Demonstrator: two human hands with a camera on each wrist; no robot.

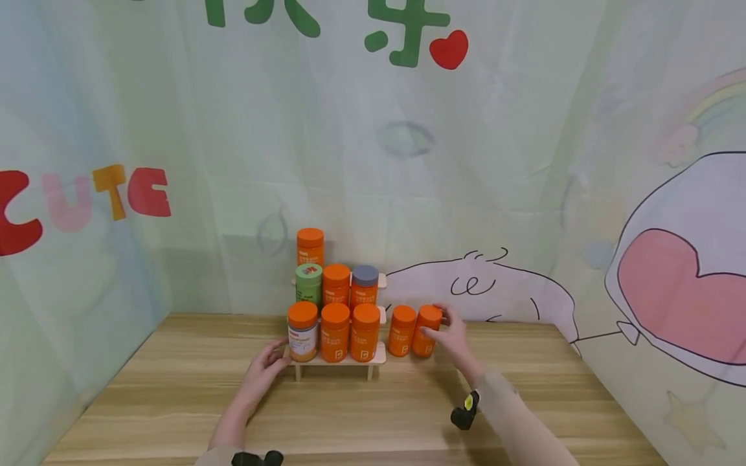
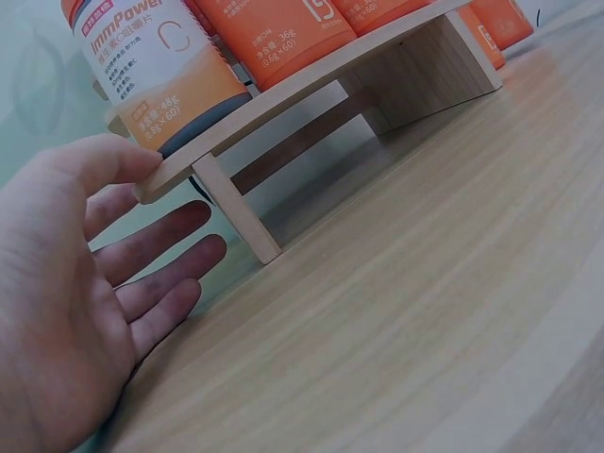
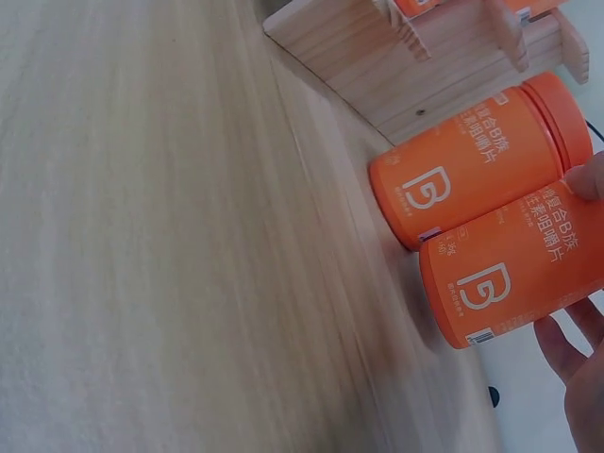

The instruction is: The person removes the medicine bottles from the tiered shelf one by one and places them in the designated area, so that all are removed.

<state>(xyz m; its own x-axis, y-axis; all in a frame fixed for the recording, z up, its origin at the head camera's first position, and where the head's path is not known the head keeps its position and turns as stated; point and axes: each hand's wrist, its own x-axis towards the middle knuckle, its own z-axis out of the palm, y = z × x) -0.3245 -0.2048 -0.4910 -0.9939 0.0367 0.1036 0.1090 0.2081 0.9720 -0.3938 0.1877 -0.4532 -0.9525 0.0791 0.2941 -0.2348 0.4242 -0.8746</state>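
Observation:
My right hand (image 1: 453, 333) grips an orange supplement bottle (image 3: 514, 260) with thumb and fingers on opposite sides. The bottle leans slightly, its base close over the table. Right beside it stands a matching orange bottle (image 3: 467, 160), on the table at the right of a tiered wooden rack (image 1: 338, 361). At the rack's left end, my left hand (image 2: 85, 255) holds the corner of the lowest shelf, thumb at its front edge. Its lower fingers stretch loosely below the shelf. Just above that thumb is a white-labelled bottle with an orange cap (image 2: 160, 71).
Two more orange bottles (image 1: 335, 333) share the lowest shelf. The middle shelf carries a green bottle (image 1: 309, 285), an orange-capped bottle (image 1: 336, 285) and a grey-blue-capped one (image 1: 364, 285). A single orange bottle (image 1: 310, 246) tops the rack. A printed curtain (image 1: 350, 162) hangs behind the wooden table (image 1: 350, 414).

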